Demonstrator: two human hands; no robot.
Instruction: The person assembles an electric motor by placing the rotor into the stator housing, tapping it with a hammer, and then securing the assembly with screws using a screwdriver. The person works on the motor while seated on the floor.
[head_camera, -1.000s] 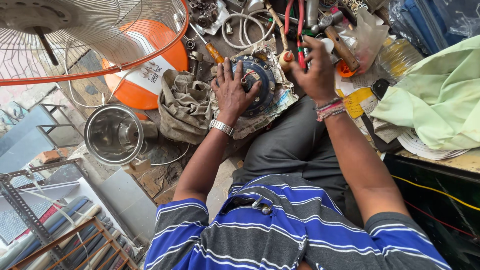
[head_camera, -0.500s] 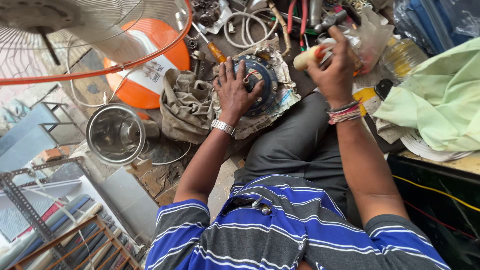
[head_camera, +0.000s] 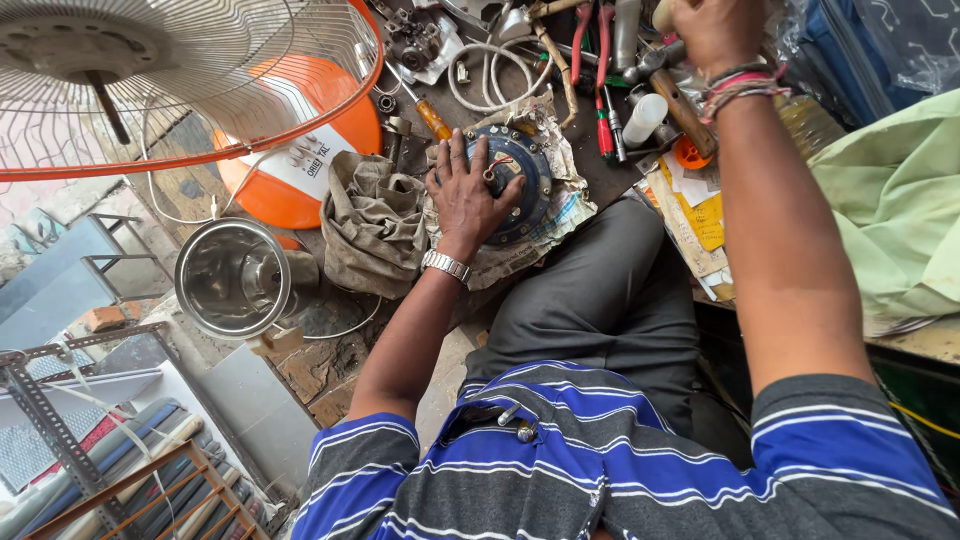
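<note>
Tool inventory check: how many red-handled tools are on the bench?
2. Red pliers lie at the top centre, beside the white cable; a red screwdriver lies just below them, right of the round motor part under the left hand. More may be hidden in the clutter.

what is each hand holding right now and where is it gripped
The left hand presses flat on the round motor plate, not gripping. The right hand closes around something at the frame's top; cannot tell what.

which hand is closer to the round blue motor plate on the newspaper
Left. The left hand lies flat on the round motor plate, fingers spread over it. The right hand is well off to the right, raised over the tool pile at the frame's top edge.
</note>
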